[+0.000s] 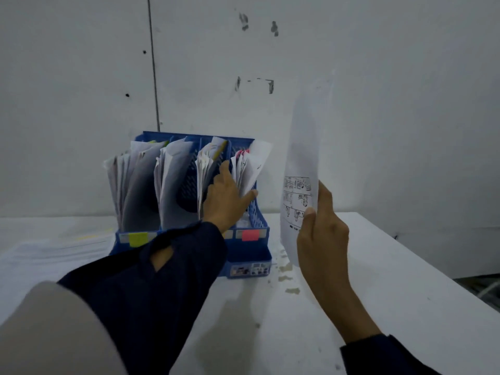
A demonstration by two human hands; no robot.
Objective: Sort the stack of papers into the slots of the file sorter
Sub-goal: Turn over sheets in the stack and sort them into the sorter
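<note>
Evidently my left hand (227, 196), fingers straight, parts papers in the sorter (258, 212) to open a slot, while my right hand (322, 228) pinches a sheet (303, 158) upright, ready.

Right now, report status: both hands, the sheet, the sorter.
Left hand open, fingers parting papers in blue plastic file sorter, rightmost slots. Right hand grips printed white sheet, upright beside sorter. Slots crowded.

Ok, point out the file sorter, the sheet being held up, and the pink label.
file sorter (258, 212): head view, on its blue mesh right side wall.
sheet (300, 147): head view, on its blank upper half.
pink label (250, 235): head view, on the label's middle.
</note>
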